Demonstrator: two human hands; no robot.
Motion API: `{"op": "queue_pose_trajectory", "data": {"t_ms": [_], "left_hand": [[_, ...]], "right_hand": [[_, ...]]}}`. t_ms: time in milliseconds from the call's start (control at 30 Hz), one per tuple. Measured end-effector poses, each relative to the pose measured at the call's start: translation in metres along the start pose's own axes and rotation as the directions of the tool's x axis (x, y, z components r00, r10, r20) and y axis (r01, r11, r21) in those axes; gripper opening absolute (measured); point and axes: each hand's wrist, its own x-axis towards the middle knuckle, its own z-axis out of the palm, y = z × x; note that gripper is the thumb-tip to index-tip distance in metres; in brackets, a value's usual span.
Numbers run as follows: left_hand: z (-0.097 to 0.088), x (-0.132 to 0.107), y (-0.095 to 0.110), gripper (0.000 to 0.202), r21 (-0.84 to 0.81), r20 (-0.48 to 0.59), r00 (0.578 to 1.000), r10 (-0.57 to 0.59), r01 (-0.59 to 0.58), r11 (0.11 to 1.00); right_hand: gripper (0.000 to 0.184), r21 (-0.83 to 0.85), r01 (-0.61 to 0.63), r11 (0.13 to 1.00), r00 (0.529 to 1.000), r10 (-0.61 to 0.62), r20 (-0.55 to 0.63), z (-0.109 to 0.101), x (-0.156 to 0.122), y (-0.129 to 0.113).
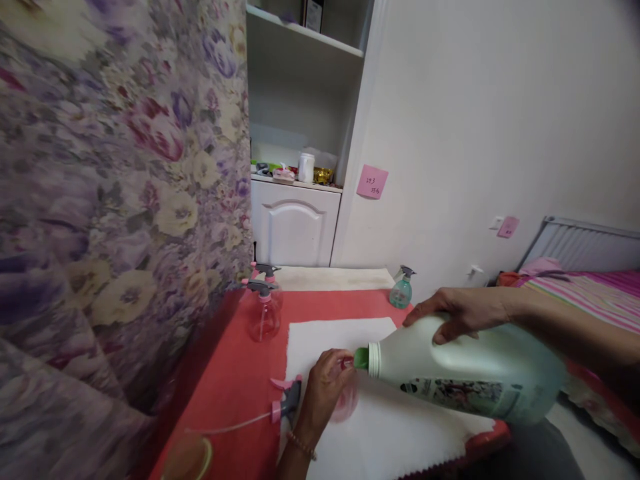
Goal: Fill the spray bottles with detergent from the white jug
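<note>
My left hand (327, 380) is wrapped round the neck of a clear pink spray bottle (345, 403) that stands on a white cloth (395, 433). In my right hand (460, 313) is a large pale green jug (450, 363), tipped on its side with its green spout (361, 359) right at the pink bottle's mouth. Whether liquid is flowing cannot be made out. Left of my left wrist lies a pink and grey spray head (287, 403) with its thin tube stretched out to the left.
Two pink spray bottles (265, 320) stand at the table's left, one behind the other. A green spray bottle (401, 291) is at the back right. A blurred cup-like object (193, 460) sits at the front left of the red table (220, 400). A floral curtain (125, 200) borders the left side.
</note>
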Motion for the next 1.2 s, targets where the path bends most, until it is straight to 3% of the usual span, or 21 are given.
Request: {"op": "queue_pose_trajectory", "data": {"t_ms": [1200], "left_hand": [[0.0008,-0.0004,0.0036,0.018,-0.041,-0.008,1.000,-0.028,0.028,0.999]], "right_hand": [[0.058,-0.019,-0.016,1.000,1.000,0.016,-0.002,-0.0009,-0.0002,-0.0038]]}}
